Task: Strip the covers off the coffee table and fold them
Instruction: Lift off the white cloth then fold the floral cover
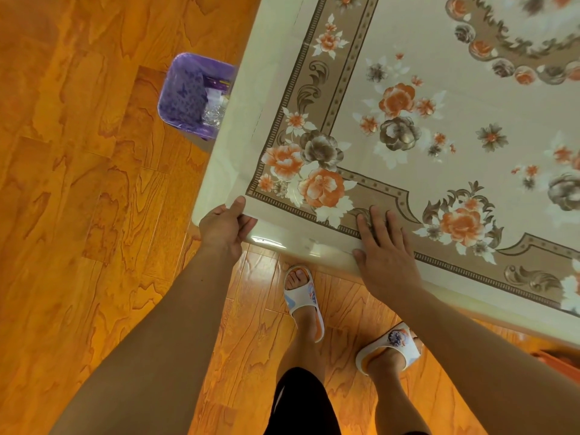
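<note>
While standing on the wooden floor [78, 215], the person is facing a corner of the coffee table [219, 171]. Purple bin [191, 95] is sitting at left, just beside the table's edge, litter inside. Left hand [224, 229] is gripping the near corner, thumb on top, fingers curled under the edge; whether it is pinching the cover alone, cannot tell. Floral cover [439, 127] is lying flat over the tabletop. Right hand [384, 249] is pressing flat on the cover's border, fingers straight and spread. Two slippers [303, 296] are showing below.
</note>
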{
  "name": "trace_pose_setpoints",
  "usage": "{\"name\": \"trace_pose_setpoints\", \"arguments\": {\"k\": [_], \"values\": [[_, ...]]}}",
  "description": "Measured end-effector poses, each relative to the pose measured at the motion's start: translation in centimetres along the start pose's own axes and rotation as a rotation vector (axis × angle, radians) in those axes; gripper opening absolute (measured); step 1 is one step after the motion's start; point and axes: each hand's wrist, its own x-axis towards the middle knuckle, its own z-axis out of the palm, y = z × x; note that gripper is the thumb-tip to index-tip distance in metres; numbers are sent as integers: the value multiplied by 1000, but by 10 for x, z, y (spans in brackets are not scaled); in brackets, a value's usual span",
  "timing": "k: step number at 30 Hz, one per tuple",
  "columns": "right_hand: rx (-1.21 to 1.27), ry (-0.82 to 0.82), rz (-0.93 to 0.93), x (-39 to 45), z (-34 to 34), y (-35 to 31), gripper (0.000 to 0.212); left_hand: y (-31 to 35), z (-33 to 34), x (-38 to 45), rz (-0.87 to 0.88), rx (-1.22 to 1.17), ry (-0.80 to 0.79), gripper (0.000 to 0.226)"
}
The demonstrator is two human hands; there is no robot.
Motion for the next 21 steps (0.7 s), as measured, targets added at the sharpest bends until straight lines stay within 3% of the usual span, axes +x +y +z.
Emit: {"name": "trace_pose_setpoints", "arguments": {"k": [10,14,17,19,21], "values": [[15,-25,0,3,-7,0,71,5,3,-10,46,28,1,12],[49,-12,6,2,-8,-2,70,-1,14,-26,-21,-84,-218,30],[119,9,15,3,-8,-4,68,-11,31,-38,-127,-11,-283,34],[293,92,31,0,-17,-8,60,-19,42,-42,-127,57,-245,34],[550,305,162,-15,-29,-20,31,-22,54,-45,-116,108,-176,30]]}}
